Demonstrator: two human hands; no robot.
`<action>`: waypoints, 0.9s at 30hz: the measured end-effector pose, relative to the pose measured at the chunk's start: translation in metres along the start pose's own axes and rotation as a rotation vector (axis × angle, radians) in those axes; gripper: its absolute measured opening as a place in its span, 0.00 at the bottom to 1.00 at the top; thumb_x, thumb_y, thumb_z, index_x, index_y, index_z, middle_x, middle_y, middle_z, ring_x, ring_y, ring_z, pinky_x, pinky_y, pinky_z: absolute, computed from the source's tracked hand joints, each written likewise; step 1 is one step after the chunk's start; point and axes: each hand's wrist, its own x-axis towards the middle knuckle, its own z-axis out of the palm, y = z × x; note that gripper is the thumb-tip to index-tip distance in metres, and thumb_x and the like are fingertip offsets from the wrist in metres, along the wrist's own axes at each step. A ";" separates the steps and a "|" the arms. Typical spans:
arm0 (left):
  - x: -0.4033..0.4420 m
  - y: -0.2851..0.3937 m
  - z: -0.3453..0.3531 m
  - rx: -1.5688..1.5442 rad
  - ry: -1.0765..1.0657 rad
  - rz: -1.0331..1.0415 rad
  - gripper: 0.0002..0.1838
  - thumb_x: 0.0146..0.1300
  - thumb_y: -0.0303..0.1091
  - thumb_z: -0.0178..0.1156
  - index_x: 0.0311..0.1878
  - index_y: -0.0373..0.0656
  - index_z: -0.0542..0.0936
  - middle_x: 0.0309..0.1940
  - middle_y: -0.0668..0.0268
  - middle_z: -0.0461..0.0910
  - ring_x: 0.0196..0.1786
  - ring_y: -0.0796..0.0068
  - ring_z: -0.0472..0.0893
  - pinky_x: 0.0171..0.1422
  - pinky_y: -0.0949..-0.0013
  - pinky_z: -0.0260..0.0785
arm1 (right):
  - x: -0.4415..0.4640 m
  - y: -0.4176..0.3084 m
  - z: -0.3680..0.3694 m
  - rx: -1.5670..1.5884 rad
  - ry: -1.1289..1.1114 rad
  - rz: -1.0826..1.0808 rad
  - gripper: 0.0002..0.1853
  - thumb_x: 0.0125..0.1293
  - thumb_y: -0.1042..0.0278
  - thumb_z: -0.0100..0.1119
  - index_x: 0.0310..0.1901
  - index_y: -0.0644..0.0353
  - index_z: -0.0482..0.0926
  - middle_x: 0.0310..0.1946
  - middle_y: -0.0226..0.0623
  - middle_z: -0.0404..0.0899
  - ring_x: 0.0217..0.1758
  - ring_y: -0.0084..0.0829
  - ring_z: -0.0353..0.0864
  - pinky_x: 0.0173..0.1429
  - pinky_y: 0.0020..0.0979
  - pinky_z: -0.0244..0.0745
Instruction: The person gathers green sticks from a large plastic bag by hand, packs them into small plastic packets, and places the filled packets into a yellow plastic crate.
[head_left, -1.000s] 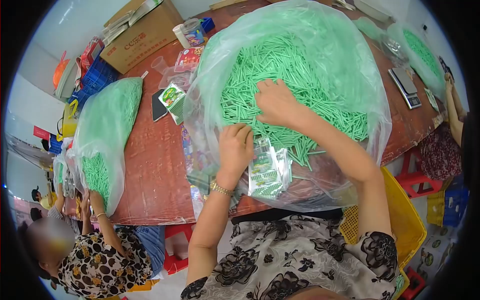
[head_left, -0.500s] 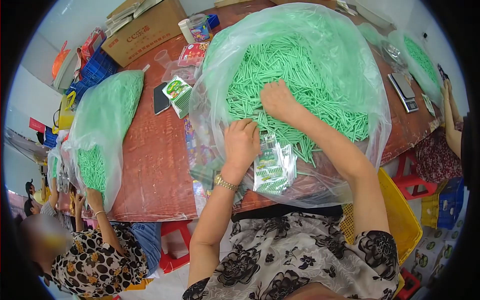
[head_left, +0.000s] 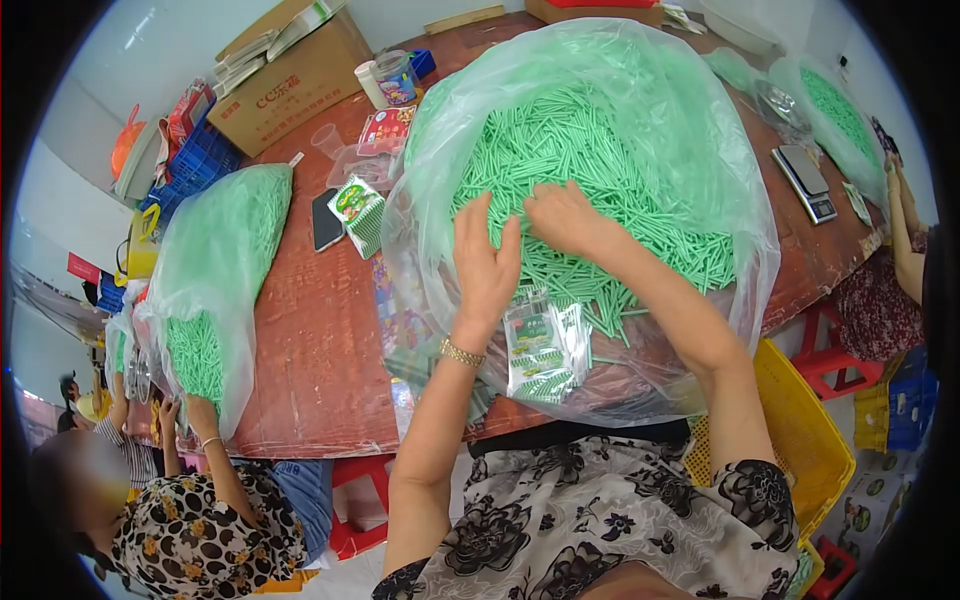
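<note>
Our right hand (head_left: 563, 218) curls into green sticks (head_left: 560, 140), its grip hidden from us; our left hand (head_left: 487, 272), thumb and fingers apart, looks empty. Slim, straight, the sticks heap inside a translucent bag (head_left: 695, 125) by the table's (head_left: 310, 350) near edge.

Glossy plastic bag (head_left: 690, 120), shiny foil-like packets (head_left: 538, 345), scuffed tabletop (head_left: 315, 330)

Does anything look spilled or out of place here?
Slightly: a few green sticks straggle from the heap near the packets, as if spilled. The red table also looks scuffed.
</note>
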 end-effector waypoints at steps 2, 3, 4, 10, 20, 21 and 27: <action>-0.008 -0.006 -0.001 0.027 -0.029 0.066 0.18 0.65 0.31 0.62 0.55 0.31 0.77 0.47 0.46 0.78 0.50 0.46 0.78 0.54 0.55 0.71 | 0.019 0.010 -0.020 0.143 -0.180 0.012 0.07 0.58 0.71 0.57 0.35 0.61 0.82 0.41 0.48 0.79 0.47 0.46 0.81 0.56 0.51 0.71; -0.012 -0.009 -0.001 0.033 -0.027 0.069 0.18 0.65 0.31 0.62 0.55 0.31 0.77 0.47 0.46 0.78 0.50 0.46 0.78 0.54 0.55 0.71 | 0.031 0.014 -0.035 0.283 -0.370 0.025 0.06 0.56 0.71 0.59 0.34 0.61 0.83 0.42 0.48 0.79 0.48 0.47 0.81 0.57 0.53 0.70; -0.016 -0.011 -0.001 0.013 -0.106 0.015 0.16 0.64 0.30 0.62 0.52 0.31 0.78 0.46 0.47 0.79 0.48 0.46 0.79 0.53 0.55 0.72 | 0.042 0.018 -0.043 0.247 -0.353 0.052 0.11 0.53 0.68 0.63 0.38 0.63 0.82 0.45 0.46 0.77 0.54 0.47 0.77 0.60 0.52 0.68; -0.020 -0.014 0.004 0.057 -0.186 0.039 0.12 0.61 0.28 0.64 0.46 0.33 0.82 0.43 0.52 0.82 0.44 0.53 0.82 0.49 0.60 0.74 | 0.069 0.029 0.028 -0.325 0.022 0.067 0.08 0.56 0.68 0.59 0.35 0.58 0.85 0.39 0.38 0.78 0.49 0.37 0.74 0.50 0.41 0.66; -0.024 -0.012 0.003 -0.048 -0.160 -0.064 0.10 0.59 0.25 0.63 0.44 0.33 0.83 0.41 0.53 0.82 0.44 0.51 0.81 0.50 0.57 0.73 | 0.037 0.027 0.032 -0.269 0.025 0.000 0.08 0.61 0.67 0.53 0.38 0.59 0.80 0.38 0.39 0.80 0.47 0.37 0.76 0.51 0.43 0.66; -0.024 -0.012 0.003 -0.060 -0.155 -0.057 0.12 0.60 0.26 0.63 0.46 0.33 0.82 0.42 0.52 0.81 0.45 0.50 0.80 0.51 0.57 0.72 | 0.036 0.028 0.028 -0.243 0.019 -0.018 0.06 0.61 0.68 0.53 0.37 0.58 0.77 0.37 0.40 0.80 0.46 0.39 0.77 0.53 0.45 0.66; -0.003 0.008 -0.006 -0.052 0.009 -0.003 0.27 0.67 0.32 0.61 0.65 0.29 0.68 0.58 0.42 0.71 0.61 0.44 0.72 0.65 0.54 0.66 | 0.013 0.010 -0.007 -0.062 0.167 -0.098 0.05 0.60 0.70 0.53 0.36 0.59 0.72 0.35 0.42 0.77 0.42 0.42 0.76 0.52 0.43 0.66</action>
